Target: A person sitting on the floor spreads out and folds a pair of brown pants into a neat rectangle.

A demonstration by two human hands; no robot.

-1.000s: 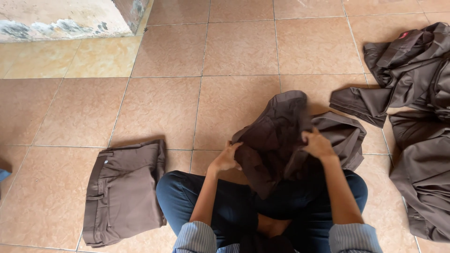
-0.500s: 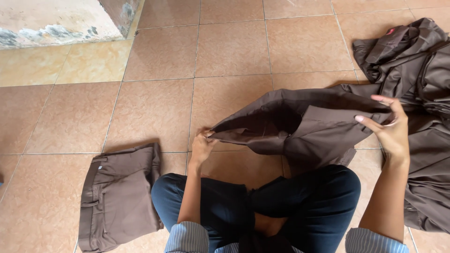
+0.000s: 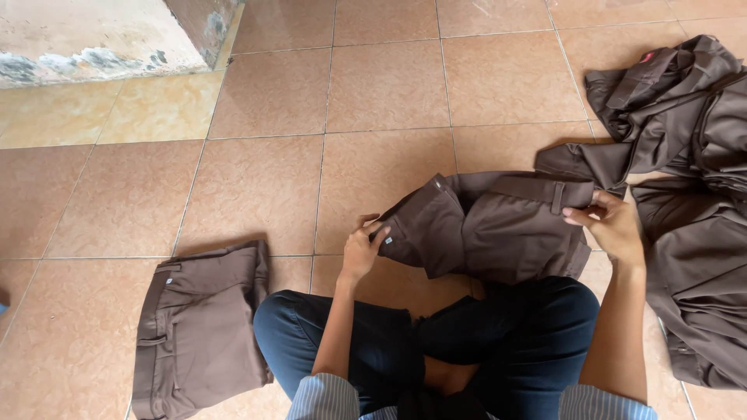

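- Head view: the person sits cross-legged on the tiled floor (image 3: 257,179), both forearms stretched forward and down.
- The left hand (image 3: 362,250) is bent at the wrist, its fingers pinching the left end of the brown trousers (image 3: 490,229) at the waistband corner.
- The right hand (image 3: 615,225) reaches out further to the right, fingers curled and gripping the other end of the waistband near a belt loop.
- The trousers are stretched between the two hands, just above the floor in front of the knees, partly draped over the dark blue jeans (image 3: 467,342).
- A small pale label sits inside the waistband near the left hand.
- A folded pair of brown trousers (image 3: 198,327) lies left of the knee, with a small pale tag at its top edge.
- A heap of brown garments (image 3: 685,155) lies to the right; a small red tag (image 3: 647,57) shows on top.
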